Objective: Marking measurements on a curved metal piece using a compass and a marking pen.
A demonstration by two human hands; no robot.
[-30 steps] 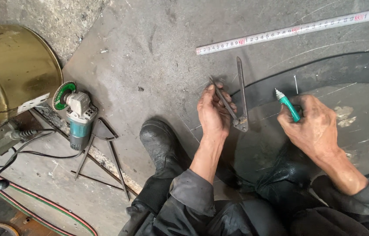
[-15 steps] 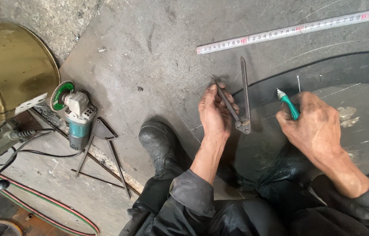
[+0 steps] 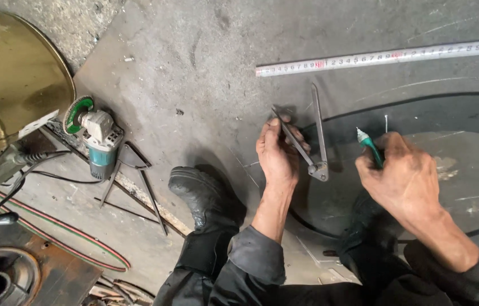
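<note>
A pair of grey steel dividers with two thin straight legs joined at a pivot [image 3: 314, 148] is gripped by the left hand [image 3: 278, 154], whose fingers are curled around the shorter, slanted leg; the longer leg points up the frame toward the white measuring tape [image 3: 384, 56], which is stretched flat across the dark grey metal sheet [image 3: 205, 62]. The pivot end lies just inside the dark curved line marking a large circle [image 3: 421, 97] on the sheet. A green-handled marker with a white tip [image 3: 367, 145] is held in the right hand [image 3: 403, 178], the fingers closed on its barrel, the tip pointing up and left, near the dividers but apart from them. A black boot [image 3: 202, 195] is planted on the sheet beside the left forearm. Farther left, a teal and grey angle grinder [image 3: 95, 133] lies on the floor beside a brass-coloured drum [image 3: 10, 85].
</note>
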